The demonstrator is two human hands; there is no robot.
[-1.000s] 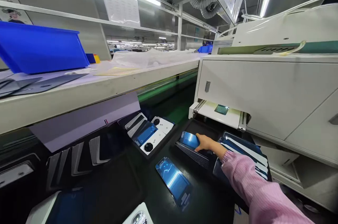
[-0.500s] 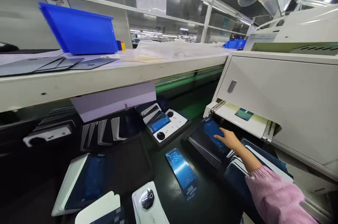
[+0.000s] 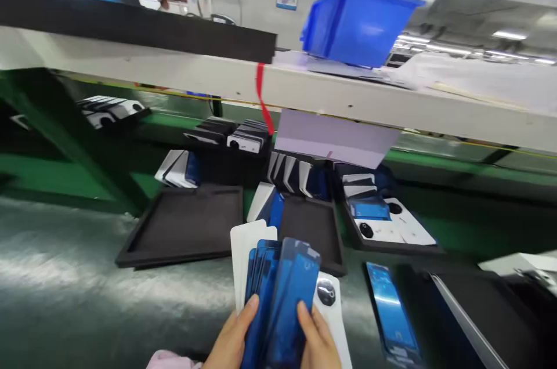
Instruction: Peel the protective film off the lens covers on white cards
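A fanned bundle of blue-filmed panels (image 3: 272,282) stands upright at the bottom centre, with white panels (image 3: 246,247) at its left side. My left hand (image 3: 232,334) grips the bundle from the left, thumb in front. On the right edge, my right hand (image 3: 319,340) holds the same bundle, thumb on the front blue panel. Just behind my right hand lies a white phone back cover (image 3: 333,305) with a round black camera ring. A single blue panel (image 3: 394,314) lies farther right on the dark surface.
Black trays (image 3: 194,224) stand left of centre, and another tray (image 3: 311,230) behind the bundle. A tray at right holds white covers (image 3: 402,224). A shelf (image 3: 313,82) crosses above, bearing a blue bin (image 3: 359,24). A red strap (image 3: 262,99) hangs from it.
The view has swung left. My right hand has left the dark stack near the machine and now grips the blue panels. My left hand has come into view, holding the bundle too.
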